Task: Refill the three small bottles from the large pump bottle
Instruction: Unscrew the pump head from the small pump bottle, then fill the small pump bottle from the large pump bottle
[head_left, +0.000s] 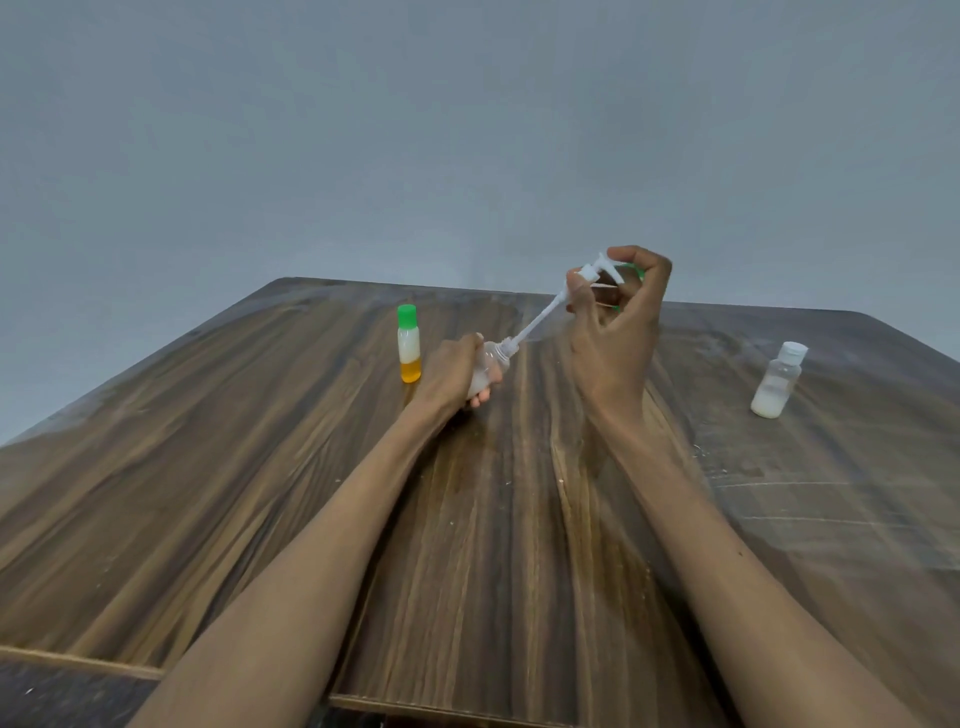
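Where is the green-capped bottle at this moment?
In the head view, the green-capped bottle stands upright on the table, left of centre, just left of the left hand, untouched.

Pump (597, 270) and bottle (485, 366) in hands

Two bare forearms reach in from the near edge, with no sleeve on either up to where the picture cuts them off. The left hand (449, 371) and right hand (615, 332) carry no rings, watch, bracelet or gloves; one small dark mark sits on the right forearm
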